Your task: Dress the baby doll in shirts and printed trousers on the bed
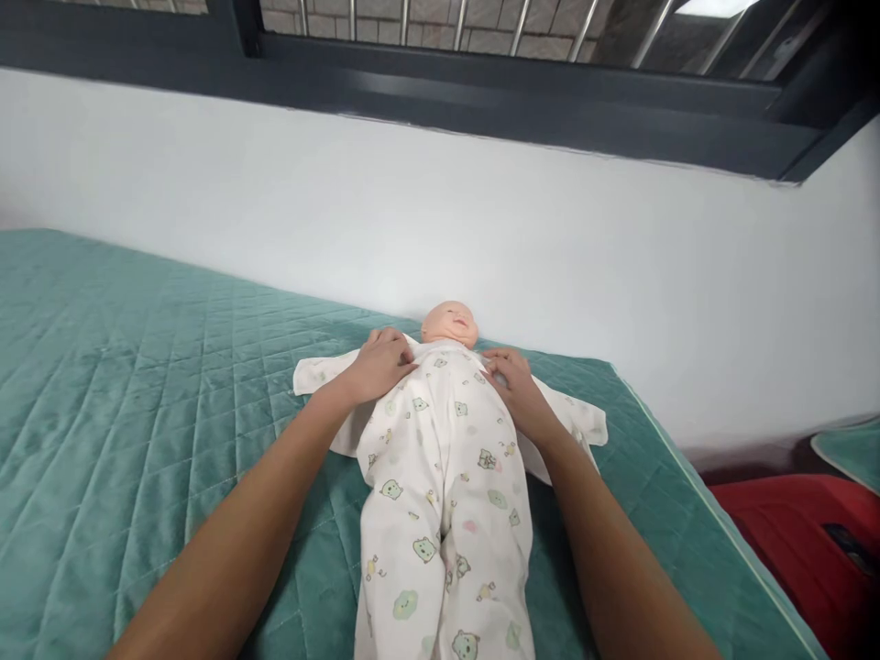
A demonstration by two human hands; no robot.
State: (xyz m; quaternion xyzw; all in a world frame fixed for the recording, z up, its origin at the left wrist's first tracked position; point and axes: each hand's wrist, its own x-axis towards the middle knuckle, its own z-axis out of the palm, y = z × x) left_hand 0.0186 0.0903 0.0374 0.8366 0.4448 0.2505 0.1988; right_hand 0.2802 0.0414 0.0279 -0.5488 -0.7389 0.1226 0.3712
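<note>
While the doll [450, 321] is lying on its back on the green quilted bedcover [171, 412], its head pointing to twelve o'clock, printed white trousers [446, 431] are covering it up to the chest and stretching down towards six o'clock. With the doll's middle as the dial's centre, the left hand [381, 365] is resting at ten o'clock, its fingers curling narrowly at the trousers' upper edge; the right hand [514, 380] is resting at two o'clock, likewise bent at the opposite edge. Whether either is pinching cloth is not showing clearly. A white top [581, 419] is showing beneath, its sleeves spreading towards nine and three o'clock. A pale wall [412, 220] is rising at twelve, and a red object [804, 532] is sitting at four.
</note>
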